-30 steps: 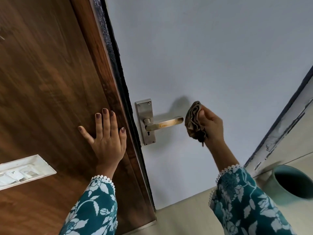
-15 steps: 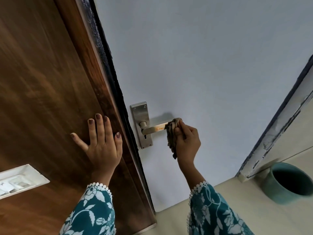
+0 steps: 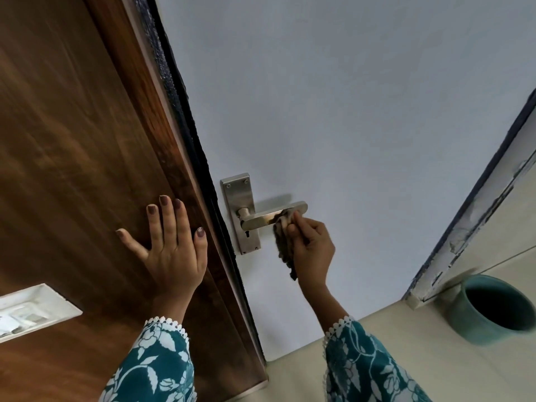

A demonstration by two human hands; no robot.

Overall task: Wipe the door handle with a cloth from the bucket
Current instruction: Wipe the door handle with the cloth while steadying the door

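Observation:
A steel lever door handle [image 3: 261,219] juts from its backplate [image 3: 238,198] on the pale grey door [image 3: 348,126]. My right hand [image 3: 311,248] is closed around a dark patterned cloth [image 3: 283,245] and presses it against the underside of the lever near its free end. The cloth hangs down below my fingers. My left hand [image 3: 171,248] lies flat with fingers spread on the brown wooden panel [image 3: 72,169] beside the door's edge. A teal bucket [image 3: 493,309] stands on the floor at the lower right; its inside looks dark.
A white switch plate [image 3: 32,311] is set into the wooden panel at the lower left. A worn, chipped frame strip [image 3: 475,216] runs diagonally at the right, ending just above the bucket. Cream floor [image 3: 391,358] lies below the door.
My right hand brought the cloth from right of the handle onto the lever and now rubs under its outer end. The view shifted slightly. My left hand stayed on the panel.

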